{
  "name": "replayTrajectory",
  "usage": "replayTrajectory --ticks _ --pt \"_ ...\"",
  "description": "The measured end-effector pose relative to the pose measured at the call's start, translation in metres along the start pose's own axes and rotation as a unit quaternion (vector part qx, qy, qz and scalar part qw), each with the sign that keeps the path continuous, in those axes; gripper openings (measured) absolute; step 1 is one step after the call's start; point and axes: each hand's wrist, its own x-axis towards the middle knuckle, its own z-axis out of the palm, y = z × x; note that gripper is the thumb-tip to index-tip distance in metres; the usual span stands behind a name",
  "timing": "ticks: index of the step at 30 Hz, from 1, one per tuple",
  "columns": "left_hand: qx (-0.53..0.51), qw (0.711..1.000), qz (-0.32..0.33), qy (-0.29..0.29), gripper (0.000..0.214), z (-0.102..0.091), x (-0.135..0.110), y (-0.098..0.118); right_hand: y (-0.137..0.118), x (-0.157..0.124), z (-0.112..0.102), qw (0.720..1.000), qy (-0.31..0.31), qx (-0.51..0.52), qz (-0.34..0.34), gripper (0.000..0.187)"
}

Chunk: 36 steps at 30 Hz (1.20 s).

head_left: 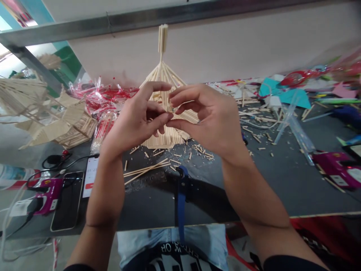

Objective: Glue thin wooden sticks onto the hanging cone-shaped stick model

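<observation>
My left hand [141, 113] and my right hand [208, 116] meet at the fingertips, raised in front of a wooden stick model [162, 141]. Thumbs and index fingers are pinched together, and anything held between them is too small or hidden to tell. Behind them the model has a flat base of pale sticks, a sloping roof and a bundle of sticks [163, 39] on top. Below my hands lie a few long thin sticks [148, 171] and many cut stubs. A blue-handled cutting tool [182, 188] rests at the table's front edge.
Red plastic wrapping [107, 98] and another stick structure [70, 122] stand to the left. A dark phone [67, 199], a lit phone [90, 177] and a purple power strip [49, 194] lie front left. Glue sticks [299, 131] and a second purple strip [337, 167] are right.
</observation>
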Motion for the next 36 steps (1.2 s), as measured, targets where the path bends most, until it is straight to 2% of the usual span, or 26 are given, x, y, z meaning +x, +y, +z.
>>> replayTrajectory --ticks 4,8,15,19,28,36 --pt "0.013 1.000 -0.011 -0.009 0.048 0.001 0.000 0.004 0.001 0.000 -0.005 0.997 -0.023 -0.066 -0.038 0.017" --pt "0.012 0.999 -0.033 -0.005 0.044 0.000 -0.001 0.007 0.004 0.001 -0.008 0.987 -0.036 -0.140 -0.064 0.024" --pt "0.091 0.987 0.000 0.132 0.020 -0.008 0.003 0.001 0.016 0.006 -0.011 0.965 -0.013 -0.243 -0.095 0.032" --pt "0.125 0.981 0.026 0.145 0.014 -0.009 0.007 -0.006 0.019 0.005 -0.008 0.967 -0.031 -0.239 -0.077 0.034" --pt "0.122 0.981 0.051 0.141 0.014 -0.006 0.008 -0.011 0.018 0.010 -0.010 0.973 -0.056 -0.219 -0.039 0.041" --pt "0.136 0.980 0.060 0.134 0.011 -0.006 0.010 -0.007 0.026 0.014 -0.013 0.980 -0.053 -0.164 -0.102 0.042"
